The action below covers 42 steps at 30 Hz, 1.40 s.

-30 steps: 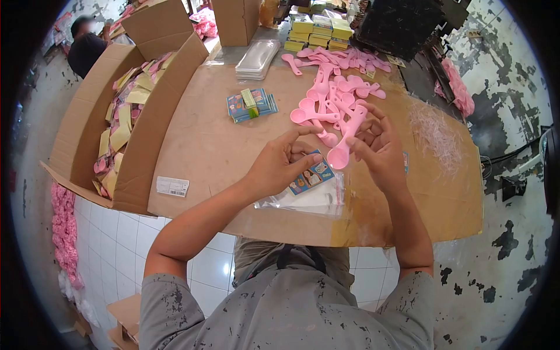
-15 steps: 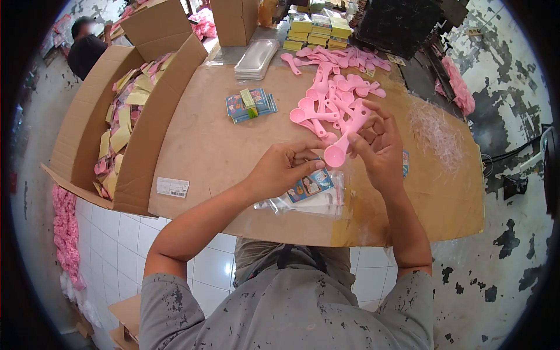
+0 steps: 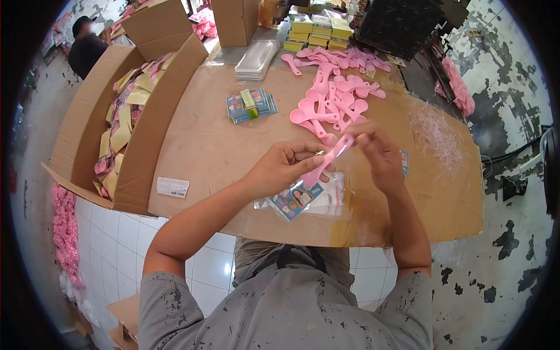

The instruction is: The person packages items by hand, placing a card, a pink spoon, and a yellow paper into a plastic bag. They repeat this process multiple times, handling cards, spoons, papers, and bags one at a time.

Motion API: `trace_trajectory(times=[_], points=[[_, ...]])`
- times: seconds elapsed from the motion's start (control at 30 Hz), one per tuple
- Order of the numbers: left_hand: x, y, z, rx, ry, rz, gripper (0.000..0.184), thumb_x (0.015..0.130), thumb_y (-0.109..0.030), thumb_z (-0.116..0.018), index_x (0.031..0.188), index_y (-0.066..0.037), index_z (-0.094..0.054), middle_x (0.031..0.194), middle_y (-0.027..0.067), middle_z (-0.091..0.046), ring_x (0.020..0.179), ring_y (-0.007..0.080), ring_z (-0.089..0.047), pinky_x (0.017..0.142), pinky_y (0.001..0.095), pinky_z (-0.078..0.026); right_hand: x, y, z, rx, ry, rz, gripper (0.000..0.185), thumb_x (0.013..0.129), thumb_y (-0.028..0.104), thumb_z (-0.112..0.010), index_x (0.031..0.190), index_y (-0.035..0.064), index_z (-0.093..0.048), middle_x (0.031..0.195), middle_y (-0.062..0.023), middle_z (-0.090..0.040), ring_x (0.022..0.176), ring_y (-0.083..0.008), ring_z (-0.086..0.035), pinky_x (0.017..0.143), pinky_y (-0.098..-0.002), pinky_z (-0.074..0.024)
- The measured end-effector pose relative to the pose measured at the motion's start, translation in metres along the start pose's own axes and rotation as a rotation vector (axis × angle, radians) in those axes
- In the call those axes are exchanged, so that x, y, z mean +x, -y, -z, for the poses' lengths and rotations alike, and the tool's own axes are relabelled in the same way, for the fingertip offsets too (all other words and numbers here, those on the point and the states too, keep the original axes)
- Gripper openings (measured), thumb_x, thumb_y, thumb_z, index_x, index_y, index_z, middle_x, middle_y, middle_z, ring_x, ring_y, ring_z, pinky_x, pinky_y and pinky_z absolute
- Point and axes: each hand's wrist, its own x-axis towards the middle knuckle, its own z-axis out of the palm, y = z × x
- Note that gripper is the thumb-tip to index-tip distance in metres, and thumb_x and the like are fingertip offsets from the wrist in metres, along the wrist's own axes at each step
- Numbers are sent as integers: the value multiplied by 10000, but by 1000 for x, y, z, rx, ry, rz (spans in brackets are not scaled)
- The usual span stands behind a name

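Between my two hands a pink plastic measuring spoon (image 3: 331, 158) slants up to the right. My left hand (image 3: 286, 167) is closed on its lower part, thumb on top. My right hand (image 3: 376, 153) pinches its upper end, the fingers partly smeared by motion. A printed blue card (image 3: 296, 201) shows just below my left fingers; whether they also hold it I cannot tell. Under it lie clear plastic bags (image 3: 328, 201). Beyond my hands spreads a loose heap of pink measuring spoons (image 3: 318, 90).
A cardboard box (image 3: 146, 131) full of pink spoons and yellowish cards stands at left. Banded blue cards (image 3: 251, 106), stacked clear packs (image 3: 256, 60) and yellow card stacks (image 3: 318, 29) lie farther back. Plastic shreds (image 3: 437, 137) lie right. A person (image 3: 87, 49) is far left.
The spoon has come down and left from my right hand into my left fingers and turned, so both hands hold it. The blue card has shifted slightly down and tilted.
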Motion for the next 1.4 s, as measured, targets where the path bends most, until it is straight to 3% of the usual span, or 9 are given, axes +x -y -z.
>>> trace_trajectory(times=[0.27,0.33,0.43,0.53,0.73,0.93,1.03,1.13,1.4], points=[[-1,1,6,-92,50,42,378,1040,-169,-655,1366,11,-590,1113,78,-747,981,97,-695,855,257,-553,13,30,-23,80,-64,77,120,940,25,-649,1047,9,-702,1197,-110,-674,1179,-243,-605,1038,-417,-456],[-2,1,7,-102,108,16,403,1040,-166,-651,1392,10,-563,1174,86,-725,1050,116,-684,895,282,-554,14,36,-20,-202,117,204,94,911,-5,-675,996,15,-713,1163,-103,-684,1158,-260,-620,1037,-435,-459],[-3,2,1,-94,71,-169,449,1035,-151,-641,1439,0,-514,1281,97,-681,1169,157,-652,987,327,-535,18,58,-5,92,198,114,106,881,-33,-701,965,27,-725,1060,-91,-701,1115,-252,-648,1020,-429,-473],[-6,-4,0,139,69,-407,491,1023,-125,-632,1475,-9,-479,1378,105,-635,1287,194,-600,1082,363,-489,29,95,-1,-717,246,382,131,873,-19,-723,993,29,-740,938,-81,-700,935,-208,-686,859,-371,-534],[-17,-20,-18,386,13,-502,502,1006,-90,-628,1480,-6,-486,1387,114,-648,1235,223,-660,1077,376,-498,24,108,-19,-648,10,153,179,876,44,-759,1056,32,-757,870,-62,-688,650,-145,-617,572,-280,-471],[-14,-17,-14,270,-16,-364,417,1024,-27,-605,1431,23,-525,1168,130,-735,1033,170,-728,899,302,-576,19,94,-27,-616,-51,104,231,857,64,-774,1084,56,-728,927,-56,-694,788,-183,-665,688,-321,-504],[-16,-19,-18,199,-60,-331,394,1031,-28,-608,1411,40,-534,1047,111,-764,957,138,-730,834,281,-587,22,78,-26,-1026,-105,510,261,810,73,-788,1059,85,-712,1031,-42,-684,981,-228,-663,855,-378,-495],[-14,-8,-14,311,-82,-351,422,1015,-31,-626,1417,47,-526,1005,108,-770,897,137,-742,787,275,-595,19,69,-40,-1150,-71,552,270,760,88,-789,1015,82,-698,1091,-41,-657,1106,-255,-622,967,-412,-449],[-14,-4,-10,697,-56,-343,539,941,-15,-672,1452,39,-511,921,123,-785,779,162,-768,699,280,-610,23,56,-43,-1347,61,484,261,772,147,-743,994,49,-646,1009,-70,-618,1039,-263,-604,941,-404,-452]])
